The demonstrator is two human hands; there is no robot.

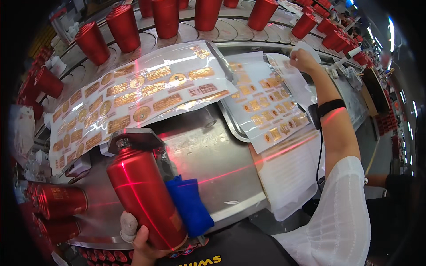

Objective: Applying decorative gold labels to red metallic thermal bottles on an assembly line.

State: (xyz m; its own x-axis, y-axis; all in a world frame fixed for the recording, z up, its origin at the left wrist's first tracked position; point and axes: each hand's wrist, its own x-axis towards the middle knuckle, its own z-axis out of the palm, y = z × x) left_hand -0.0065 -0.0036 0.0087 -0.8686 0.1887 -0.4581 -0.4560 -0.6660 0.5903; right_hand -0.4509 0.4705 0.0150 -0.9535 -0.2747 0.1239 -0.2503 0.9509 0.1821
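Left hand (143, 244) grips red bottle (144, 195) at base, long axis tilted, neck up-left; right hand (303, 60) pinches sticker sheet (270, 106).

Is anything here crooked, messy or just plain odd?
Somewhat: the big sheet of gold labels lies askew across the steel bench, its edge overlapping the tray. The red bottle in the left hand is tilted, crossed by thin red light lines.
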